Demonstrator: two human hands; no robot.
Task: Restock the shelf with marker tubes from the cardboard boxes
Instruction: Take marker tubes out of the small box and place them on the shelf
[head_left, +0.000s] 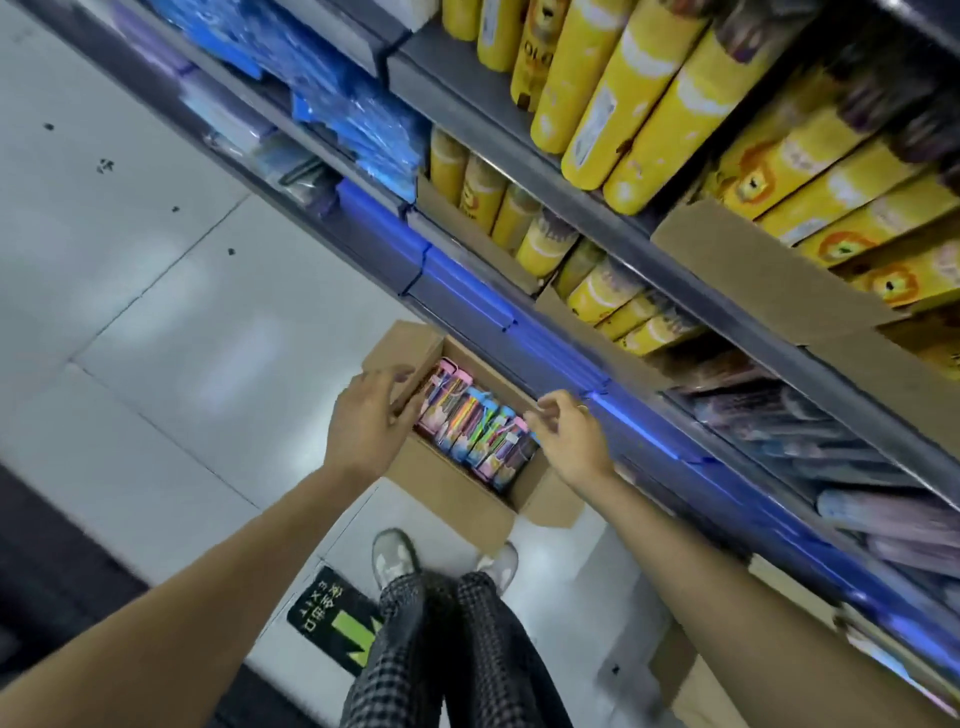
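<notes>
The left hand (370, 427) covers the near-left corner of the open cardboard box (457, 486) and part of its left flap, and whether its fingers touch the flap cannot be told through the blur. The right hand (569, 439) hides the far ends of the marker tubes (470, 423) at the box's right wall; its smeared fingertips leave any contact with them unclear. On the shelf (649, 244), the yellow tubes (623, 104) are cut off by the top edge, their print too blurred to read.
</notes>
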